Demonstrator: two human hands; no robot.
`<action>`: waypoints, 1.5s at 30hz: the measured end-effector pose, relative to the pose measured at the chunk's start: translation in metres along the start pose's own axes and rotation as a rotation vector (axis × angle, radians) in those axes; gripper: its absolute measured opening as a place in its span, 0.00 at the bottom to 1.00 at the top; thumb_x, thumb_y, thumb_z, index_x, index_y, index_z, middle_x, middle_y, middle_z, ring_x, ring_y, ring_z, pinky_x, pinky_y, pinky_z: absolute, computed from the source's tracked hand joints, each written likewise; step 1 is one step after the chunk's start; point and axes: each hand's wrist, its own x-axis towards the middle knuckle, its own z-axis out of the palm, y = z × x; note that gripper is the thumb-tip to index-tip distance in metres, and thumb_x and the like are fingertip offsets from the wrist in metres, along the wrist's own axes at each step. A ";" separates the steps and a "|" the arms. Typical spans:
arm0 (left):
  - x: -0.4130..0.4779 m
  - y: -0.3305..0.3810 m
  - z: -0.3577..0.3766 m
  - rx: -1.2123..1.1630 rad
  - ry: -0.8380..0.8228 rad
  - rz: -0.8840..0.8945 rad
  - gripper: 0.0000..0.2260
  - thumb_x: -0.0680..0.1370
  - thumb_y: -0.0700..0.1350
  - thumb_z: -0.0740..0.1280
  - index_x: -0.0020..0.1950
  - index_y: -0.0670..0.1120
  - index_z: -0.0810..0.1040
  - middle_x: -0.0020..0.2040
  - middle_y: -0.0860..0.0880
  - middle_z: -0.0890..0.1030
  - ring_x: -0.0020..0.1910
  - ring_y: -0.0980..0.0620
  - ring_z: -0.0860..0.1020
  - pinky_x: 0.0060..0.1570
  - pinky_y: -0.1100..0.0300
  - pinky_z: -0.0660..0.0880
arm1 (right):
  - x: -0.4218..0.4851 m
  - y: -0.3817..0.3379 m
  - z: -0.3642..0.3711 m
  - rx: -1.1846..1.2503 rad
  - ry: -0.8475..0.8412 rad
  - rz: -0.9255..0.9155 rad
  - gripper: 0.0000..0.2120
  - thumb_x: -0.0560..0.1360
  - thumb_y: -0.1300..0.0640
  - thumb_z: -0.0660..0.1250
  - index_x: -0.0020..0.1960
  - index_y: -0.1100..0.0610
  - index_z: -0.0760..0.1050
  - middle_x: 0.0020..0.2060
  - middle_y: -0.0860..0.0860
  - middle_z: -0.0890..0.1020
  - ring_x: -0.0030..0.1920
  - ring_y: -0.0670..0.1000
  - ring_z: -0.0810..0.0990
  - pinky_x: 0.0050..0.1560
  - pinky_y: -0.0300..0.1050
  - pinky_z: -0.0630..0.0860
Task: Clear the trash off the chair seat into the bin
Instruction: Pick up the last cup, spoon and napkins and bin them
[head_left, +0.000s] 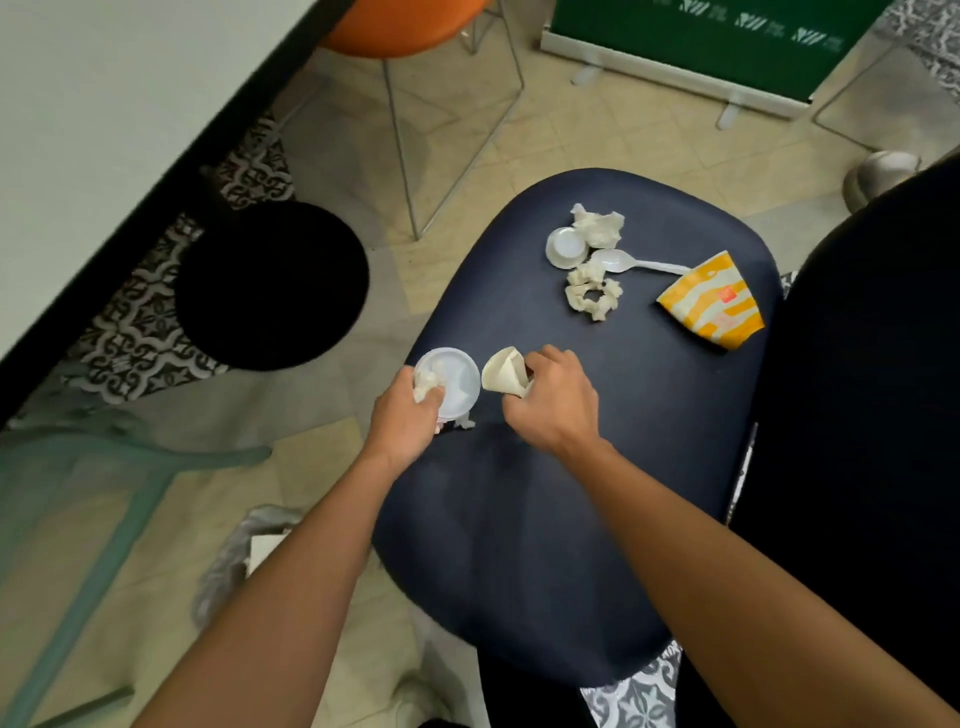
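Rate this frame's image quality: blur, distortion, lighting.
Head view: soft, even light, no hard glare, faint sheen on the seat; wrapper crisp, left hand and right hand slightly soft; edges smear and bend from the wide lens; the black shape at right shows no detail.

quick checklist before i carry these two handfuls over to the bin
1. Grip of the left hand on the clear lid and tissue wad: ok.
2. Grip of the right hand on the paper cone: ok.
3. Tissue scrap under the lid, held or lying on the chair seat: cannot tell.
4. Bin located: ok, the lined bin stands on the floor left of the seat, partly behind the left forearm.
5. Room in the bin: cannot tell.
6. Seat cleared: not ok; small cup, spoon, napkin wad, tissue ring and striped wrapper lie on it.
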 end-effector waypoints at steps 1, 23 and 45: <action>-0.014 -0.013 -0.013 -0.022 0.020 -0.010 0.10 0.79 0.45 0.60 0.59 0.43 0.71 0.54 0.45 0.78 0.50 0.44 0.77 0.48 0.53 0.75 | -0.014 -0.014 0.007 -0.005 -0.005 -0.044 0.09 0.69 0.57 0.64 0.48 0.57 0.76 0.44 0.49 0.75 0.50 0.52 0.71 0.41 0.43 0.66; -0.168 -0.268 -0.134 -0.427 0.435 -0.233 0.24 0.75 0.32 0.60 0.66 0.54 0.70 0.59 0.49 0.72 0.51 0.48 0.74 0.28 0.69 0.77 | -0.166 -0.156 0.184 -0.089 -0.387 -0.360 0.11 0.72 0.51 0.64 0.51 0.56 0.76 0.48 0.53 0.79 0.49 0.56 0.77 0.41 0.44 0.70; -0.024 -0.451 -0.025 -0.119 0.432 -0.309 0.23 0.77 0.42 0.63 0.71 0.44 0.62 0.68 0.42 0.69 0.66 0.42 0.70 0.63 0.50 0.68 | -0.109 -0.124 0.433 -0.297 -0.446 -0.690 0.19 0.75 0.48 0.63 0.62 0.58 0.71 0.61 0.55 0.73 0.64 0.56 0.65 0.65 0.47 0.59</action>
